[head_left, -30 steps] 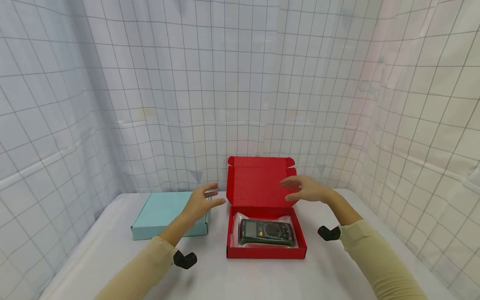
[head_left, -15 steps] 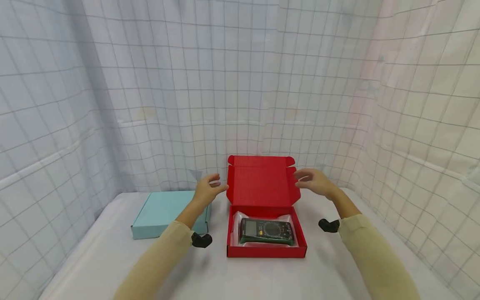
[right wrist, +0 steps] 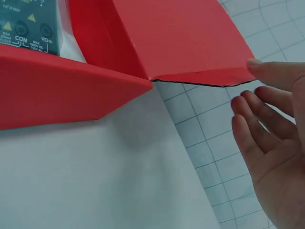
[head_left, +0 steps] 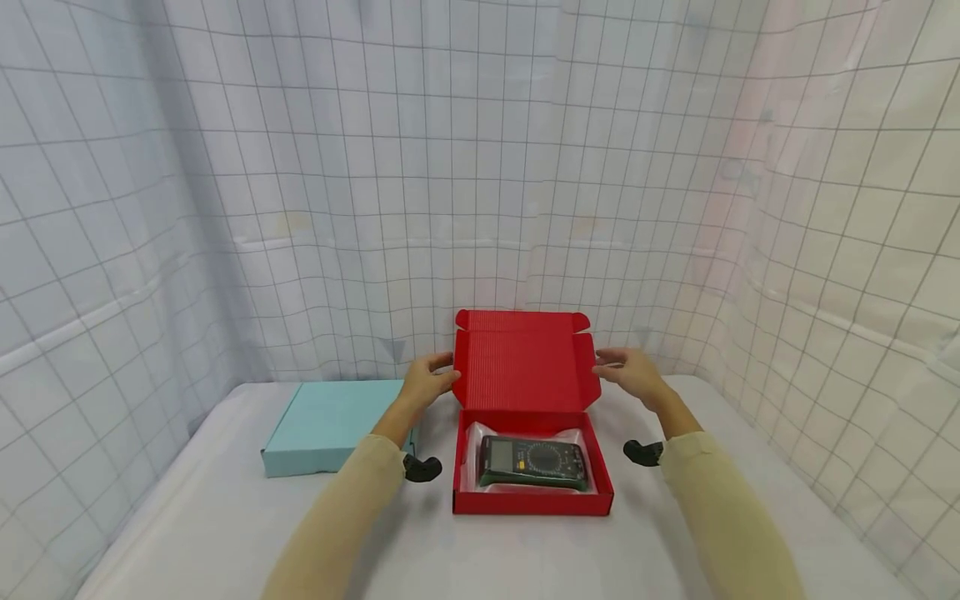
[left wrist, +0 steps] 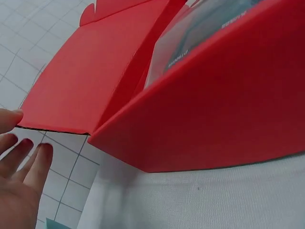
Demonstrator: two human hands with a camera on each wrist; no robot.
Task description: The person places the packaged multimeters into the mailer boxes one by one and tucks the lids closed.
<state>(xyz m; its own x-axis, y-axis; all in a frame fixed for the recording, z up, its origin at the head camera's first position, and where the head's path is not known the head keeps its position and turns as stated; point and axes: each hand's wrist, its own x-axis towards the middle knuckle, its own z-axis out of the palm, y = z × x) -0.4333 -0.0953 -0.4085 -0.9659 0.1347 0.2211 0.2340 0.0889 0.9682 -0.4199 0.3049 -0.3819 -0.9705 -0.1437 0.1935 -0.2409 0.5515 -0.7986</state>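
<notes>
Both hands — left hand (head_left: 429, 382), right hand (head_left: 628, 372) — spread wide, thumbs touching the upright red lid's (head_left: 521, 362) side flaps; light, bendy corrugated card, best taken by those edges.

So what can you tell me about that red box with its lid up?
The red box looks like ribbed cardboard, open on the white table, its lid standing upright with small side flaps. Inside, a dark green multimeter lies flat on clear plastic wrap. The left hand and right hand flank the lid's side edges, fingertips at or just touching them. A light blue box sits beside it.
</notes>
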